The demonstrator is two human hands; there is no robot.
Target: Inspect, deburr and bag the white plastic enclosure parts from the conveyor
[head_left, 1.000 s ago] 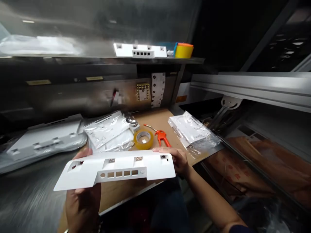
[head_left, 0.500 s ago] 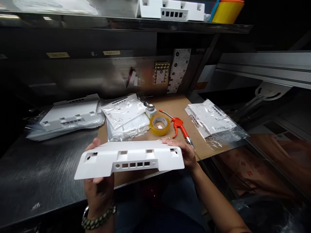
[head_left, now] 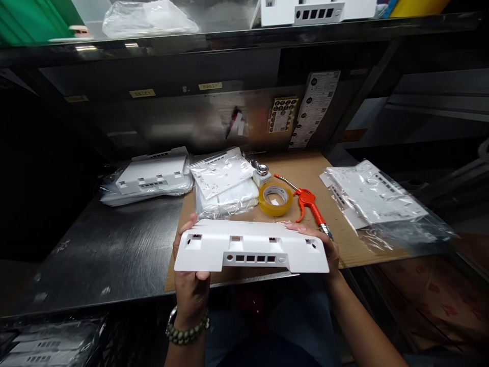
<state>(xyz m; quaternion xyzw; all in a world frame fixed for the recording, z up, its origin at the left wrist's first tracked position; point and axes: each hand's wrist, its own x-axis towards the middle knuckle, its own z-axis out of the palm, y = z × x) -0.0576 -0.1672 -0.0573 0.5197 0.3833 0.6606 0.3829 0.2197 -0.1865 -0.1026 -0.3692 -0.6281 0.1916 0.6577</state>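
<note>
A white plastic housing (head_left: 252,243) with a row of square port openings is held up above the table's front edge, its port side facing me. My left hand (head_left: 191,285) grips its left end, thumb below and fingers at the top corner. Round the right end, my right hand (head_left: 326,244) is closed, with fingers lying along the top edge. Just behind it on the cardboard lie a roll of yellow tape (head_left: 262,205) and an orange air blow gun (head_left: 311,204). A small white bottle with a metal top (head_left: 262,176) stands beside the tape.
Bagged white panels (head_left: 221,173) lie behind the housing. At left is a stack of white housings (head_left: 156,173) on plastic bags; more bagged panels (head_left: 376,193) lie at right. A metal shelf (head_left: 229,41) crosses above. Label sheets (head_left: 317,107) hang on the back wall.
The view has swung left, so everything sits further right in the picture. The housing is now more level, still in both hands.
</note>
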